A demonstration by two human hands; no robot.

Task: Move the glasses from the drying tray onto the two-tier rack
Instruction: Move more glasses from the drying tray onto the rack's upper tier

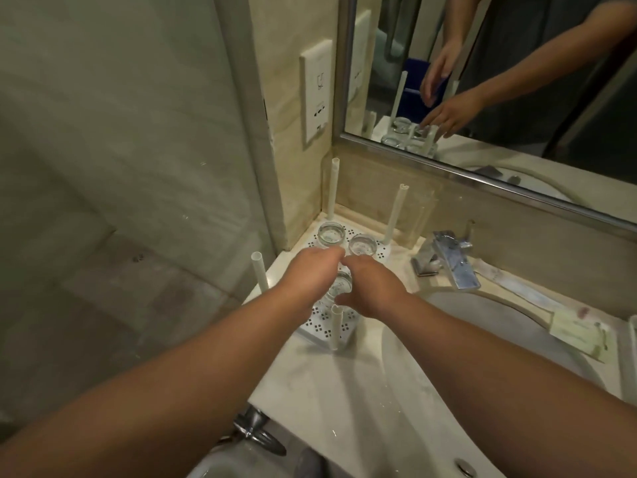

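A white perforated tray [324, 322] with several upright white posts stands in the counter's back left corner. Two clear glasses [331, 234] [362, 244] stand upside down at its far end. A third glass [339, 288] sits mid-tray, partly hidden between my hands. My left hand [310, 270] hovers just left of that glass, fingers pointing down. My right hand [372, 288] is just right of it, thumb close to the glass's near side. In the mirror both hands show spread fingers and hold nothing. I cannot tell whether either hand touches the glass.
A chrome faucet [448, 260] and the oval basin [482, 339] lie right of the tray. The mirror [482, 98] runs along the back wall, and a wall socket plate [317, 94] is above the tray. A packaged item [579, 332] rests on the counter at right.
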